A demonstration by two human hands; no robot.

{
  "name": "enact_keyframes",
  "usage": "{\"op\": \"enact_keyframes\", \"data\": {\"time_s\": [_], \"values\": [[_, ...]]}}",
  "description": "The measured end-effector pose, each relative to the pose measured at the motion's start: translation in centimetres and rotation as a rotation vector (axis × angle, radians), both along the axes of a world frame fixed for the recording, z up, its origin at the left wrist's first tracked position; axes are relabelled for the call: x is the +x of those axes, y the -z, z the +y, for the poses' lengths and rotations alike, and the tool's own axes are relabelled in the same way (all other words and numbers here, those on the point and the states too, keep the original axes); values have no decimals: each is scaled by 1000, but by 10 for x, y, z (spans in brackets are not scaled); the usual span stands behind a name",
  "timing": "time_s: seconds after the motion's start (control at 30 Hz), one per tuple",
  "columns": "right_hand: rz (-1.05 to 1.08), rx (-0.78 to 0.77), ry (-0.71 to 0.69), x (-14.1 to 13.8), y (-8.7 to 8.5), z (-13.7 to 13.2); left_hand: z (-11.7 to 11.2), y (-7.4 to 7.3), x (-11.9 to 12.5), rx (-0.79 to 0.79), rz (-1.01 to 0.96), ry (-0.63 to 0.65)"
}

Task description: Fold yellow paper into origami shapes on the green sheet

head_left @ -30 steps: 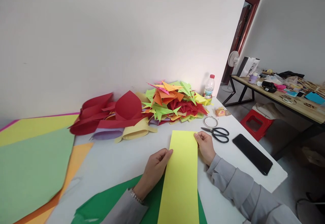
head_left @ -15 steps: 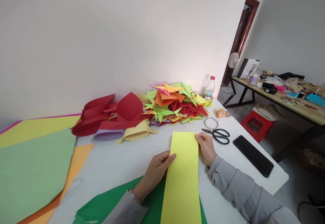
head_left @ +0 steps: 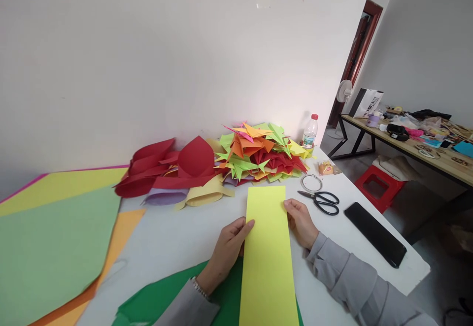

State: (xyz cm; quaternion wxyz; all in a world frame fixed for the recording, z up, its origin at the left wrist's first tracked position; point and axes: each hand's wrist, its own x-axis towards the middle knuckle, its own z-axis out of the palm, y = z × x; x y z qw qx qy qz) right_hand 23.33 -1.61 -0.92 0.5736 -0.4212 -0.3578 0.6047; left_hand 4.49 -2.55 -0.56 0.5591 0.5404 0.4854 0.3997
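Observation:
A long yellow paper strip (head_left: 268, 252) lies lengthwise on the white table (head_left: 177, 237), its near part over a dark green sheet (head_left: 155, 299). My left hand (head_left: 227, 252) grips the strip's left edge with curled fingers, thumb on top. At the right edge, a little farther up, my right hand (head_left: 300, 221) pinches the strip. Just beyond the strip sits a heap of folded paper shapes (head_left: 260, 151) in green, orange, red and yellow.
Black scissors (head_left: 321, 201), a wire ring (head_left: 311, 183) and a black phone (head_left: 375, 234) lie to the right. Curled red sheets (head_left: 166, 166), a water bottle (head_left: 309, 133) and large coloured sheets (head_left: 51, 237) are on the table. A red stool (head_left: 375, 185) and a cluttered wooden table (head_left: 417, 144) stand at the right.
The strip has slid a little away from me toward the heap. My right hand now sits lower along its right edge instead of at the far corner. The view shifted slightly.

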Motion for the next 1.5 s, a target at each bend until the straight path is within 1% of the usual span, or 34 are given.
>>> {"op": "enact_keyframes", "data": {"time_s": [0.17, 0.3, 0.4, 0.53, 0.63, 0.77, 1.0, 1.23, 1.4, 1.5], "values": [[-74, 8, 57, -3, 9, 0, 0, 0, 2, -12, 10, -36], [-110, 22, 87, -2, 10, 1, 1, 2, 1, -8, 26, -50], [-123, 22, 83, -3, 10, 1, 1, 2, -1, -18, 31, -35], [-115, 7, 74, -3, 9, 2, 1, 1, -4, -55, 21, 21], [-108, -6, 71, -2, 10, 3, 2, 3, -5, -71, 15, 45], [-109, -22, 73, -1, 10, 4, 3, 5, -6, -75, 24, 49], [-107, -34, 69, -3, 6, 2, 1, -2, -7, -71, 37, 71], [-92, -41, 64, 0, 6, 3, 2, -2, -8, -113, 35, 80], [-81, -36, 59, 2, 7, 3, 2, -5, -7, -84, 31, 85], [-74, -34, 42, 3, 6, 3, 3, -4, -8, -85, 42, 87]]}}
